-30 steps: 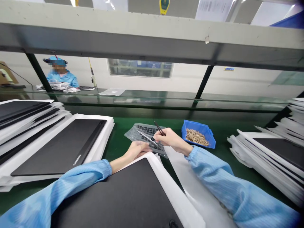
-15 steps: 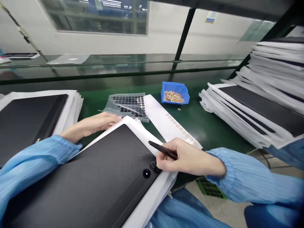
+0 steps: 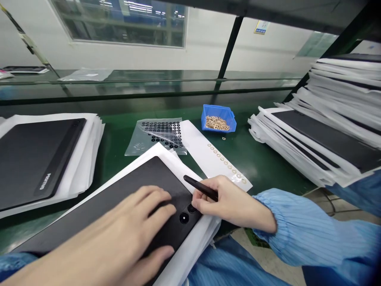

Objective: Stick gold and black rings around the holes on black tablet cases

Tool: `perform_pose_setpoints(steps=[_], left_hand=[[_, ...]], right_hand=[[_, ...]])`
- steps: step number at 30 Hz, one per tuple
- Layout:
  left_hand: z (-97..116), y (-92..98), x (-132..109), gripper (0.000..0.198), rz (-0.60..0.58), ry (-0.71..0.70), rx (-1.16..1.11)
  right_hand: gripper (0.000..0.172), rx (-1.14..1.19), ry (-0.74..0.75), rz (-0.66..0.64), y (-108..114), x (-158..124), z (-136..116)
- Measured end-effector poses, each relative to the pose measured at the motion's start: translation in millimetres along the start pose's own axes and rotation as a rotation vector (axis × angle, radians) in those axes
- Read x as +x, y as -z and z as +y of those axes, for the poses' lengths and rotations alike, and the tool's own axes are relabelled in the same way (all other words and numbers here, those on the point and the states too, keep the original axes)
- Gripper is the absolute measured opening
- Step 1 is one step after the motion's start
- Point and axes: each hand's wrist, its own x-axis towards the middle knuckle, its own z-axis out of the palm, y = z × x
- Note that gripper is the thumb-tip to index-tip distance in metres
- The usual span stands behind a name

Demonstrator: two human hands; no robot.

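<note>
A black tablet back cover (image 3: 119, 194) lies on a stack of white sheets (image 3: 190, 254) in front of me. Over its surface my left hand (image 3: 133, 226) is spread, fingers apart, holding nothing. My right hand (image 3: 220, 198) grips a dark pen-like tool (image 3: 202, 187) at the cover's upper right corner, its fingertips beside a round black ring. Just below that ring sits a second round camera ring (image 3: 183, 217). Behind the cover lie a clear bag of black rings (image 3: 162, 133) and a white strip with a row of small ring pieces (image 3: 220, 159).
A blue bin of small tan pieces (image 3: 218, 119) stands at the back. To the left is another stack with a black cover on top (image 3: 38, 155). Tall stacks of covers between white sheets (image 3: 327, 139) stand at the right. A dark shelf post (image 3: 230, 47) rises behind.
My left hand has moved from the upper edge of the sheets down and over the black cover. My right hand has barely shifted and still holds the pen-like tool.
</note>
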Motion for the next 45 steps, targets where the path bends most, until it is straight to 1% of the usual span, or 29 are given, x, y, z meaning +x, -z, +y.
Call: perform_pose_setpoints(steps=[2,5,8,9,10,13,14,16,18,20,21,22,25,26,28,30,33,38,45], left_hand=[[4.6,-13.0,1.0,0.033,-0.005,-0.091,-0.012],[5.6,-28.9,3.0,0.033,0.089,-0.125,-0.023],[6.7,-37.1,3.7,0.034,0.135,-0.149,-0.019],[7.4,-37.8,4.1,0.034,0.137,-0.15,-0.015],[8.1,-37.5,4.8,0.034,0.113,-0.149,-0.008],[9.7,-33.1,7.9,0.034,0.012,-0.151,0.021],[9.8,-31.4,8.8,0.035,-0.016,-0.155,0.03],[9.2,-29.8,9.8,0.035,-0.049,-0.163,0.044],[7.8,-32.2,9.3,0.035,-0.028,-0.165,0.036],[6.3,-37.7,8.1,0.034,0.015,-0.165,0.01],[5.6,-40.7,7.7,0.034,0.041,-0.161,-0.002],[5.1,-43.3,7.4,0.034,0.06,-0.159,-0.012],[4.5,-46.6,7.8,0.033,0.045,-0.158,-0.009],[4.6,-46.3,8.0,0.033,0.042,-0.16,-0.006],[4.9,-44.9,8.0,0.033,0.038,-0.167,0.003],[5.1,-44.1,7.6,0.032,0.045,-0.168,0.011],[5.0,-44.6,7.5,0.033,0.05,-0.163,0.013],[4.8,-43.9,9.5,0.032,0.073,-0.17,0.006],[6.2,-44.1,8.6,0.026,0.1,-0.175,-0.001]], right_hand=[[0.009,-0.058,0.013,0.002,-0.7,-2.0,-2.1],[0.014,-0.166,0.02,0.028,-2.2,-4.7,-6.1],[0.018,-0.228,0.012,0.041,-3.1,-5.3,-8.5],[0.018,-0.231,0.012,0.035,-2.9,-4.8,-8.4],[0.018,-0.222,0.017,0.026,-2.3,-4.1,-7.6],[0.017,-0.104,0.053,0.026,1.0,-2.6,-1.5],[0.019,-0.03,0.071,0.056,2.3,-2.7,1.4],[0.032,0.116,0.128,0.166,4.5,-4.7,7.1],[0.046,0.205,0.195,0.271,5.7,-8.3,11.0],[0.054,0.237,0.248,0.309,5.5,-12.2,12.6],[0.053,0.231,0.272,0.304,5.0,-13.7,12.8],[0.048,0.218,0.29,0.294,4.0,-14.9,12.9],[0.019,0.181,0.29,0.268,-1.2,-16.8,15.5],[0.014,0.186,0.275,0.272,-3.6,-17.3,17.3],[0.008,0.215,0.268,0.29,-8.7,-18.2,21.6],[0.003,0.219,0.307,0.309,-12.8,-18.7,24.9],[0.002,0.183,0.351,0.336,-15.7,-17.9,25.9],[0.005,0.116,0.362,0.365,-16.9,-15.8,21.9],[0.01,0.078,0.3,0.404,-23.0,-16.5,14.2]])
